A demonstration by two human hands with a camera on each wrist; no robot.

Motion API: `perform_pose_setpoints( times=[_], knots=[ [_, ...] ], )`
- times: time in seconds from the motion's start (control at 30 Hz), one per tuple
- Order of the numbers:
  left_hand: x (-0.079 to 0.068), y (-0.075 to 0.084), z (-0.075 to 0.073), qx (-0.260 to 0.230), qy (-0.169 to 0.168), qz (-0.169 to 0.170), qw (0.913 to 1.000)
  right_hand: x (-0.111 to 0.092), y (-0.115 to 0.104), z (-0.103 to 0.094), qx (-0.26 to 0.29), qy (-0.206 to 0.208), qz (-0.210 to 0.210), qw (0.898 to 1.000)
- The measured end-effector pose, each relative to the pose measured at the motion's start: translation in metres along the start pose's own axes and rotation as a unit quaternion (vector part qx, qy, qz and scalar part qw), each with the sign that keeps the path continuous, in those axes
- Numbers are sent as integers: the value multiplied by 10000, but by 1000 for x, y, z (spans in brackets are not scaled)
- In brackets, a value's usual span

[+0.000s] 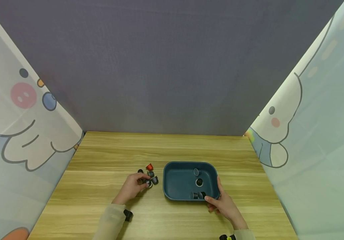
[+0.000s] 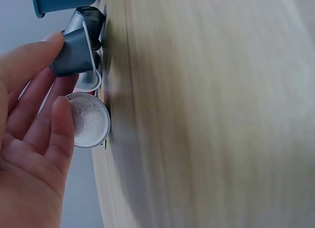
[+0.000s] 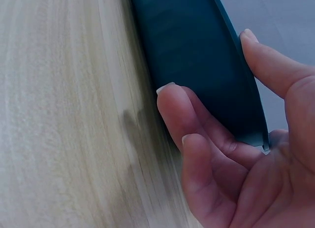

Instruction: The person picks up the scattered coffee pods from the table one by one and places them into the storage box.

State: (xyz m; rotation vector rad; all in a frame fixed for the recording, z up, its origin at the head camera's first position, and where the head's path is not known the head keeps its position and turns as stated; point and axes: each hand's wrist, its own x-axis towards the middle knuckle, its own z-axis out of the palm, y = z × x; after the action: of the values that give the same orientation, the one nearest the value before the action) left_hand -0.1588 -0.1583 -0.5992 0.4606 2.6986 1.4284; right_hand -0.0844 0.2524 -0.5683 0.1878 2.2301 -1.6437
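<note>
Pinching dark coffee capsule with left hand, partly hiding foil-lidded capsule, gripping blue tray with right hand

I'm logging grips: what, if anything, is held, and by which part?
The left hand pinches a dark, silver-lidded, cup-shaped capsule by its side; the right hand holds the dark-blue, rectangular plastic tray by its near right corner.

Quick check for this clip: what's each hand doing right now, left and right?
Left hand: holding, a dark capsule pinched between thumb and fingers.
Right hand: holding, gripping the blue tray at its near right corner.
</note>
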Motion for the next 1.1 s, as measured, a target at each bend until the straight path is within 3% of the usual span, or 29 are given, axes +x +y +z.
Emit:
perform_pose_setpoints(
  times=[0.53, 0.83, 1.1],
  knots=[
    [2, 10, -5, -268, 442, -118, 9986, 0, -1, 1, -99, 50, -35, 9999],
    [4, 19, -11, -399, 669, 254, 9966, 0, 1, 0, -43, 50, -21, 10000],
    [9, 32, -17, -483, 635, 337, 9962, 2, 4, 0, -53, 108, 30, 9999]
  ],
)
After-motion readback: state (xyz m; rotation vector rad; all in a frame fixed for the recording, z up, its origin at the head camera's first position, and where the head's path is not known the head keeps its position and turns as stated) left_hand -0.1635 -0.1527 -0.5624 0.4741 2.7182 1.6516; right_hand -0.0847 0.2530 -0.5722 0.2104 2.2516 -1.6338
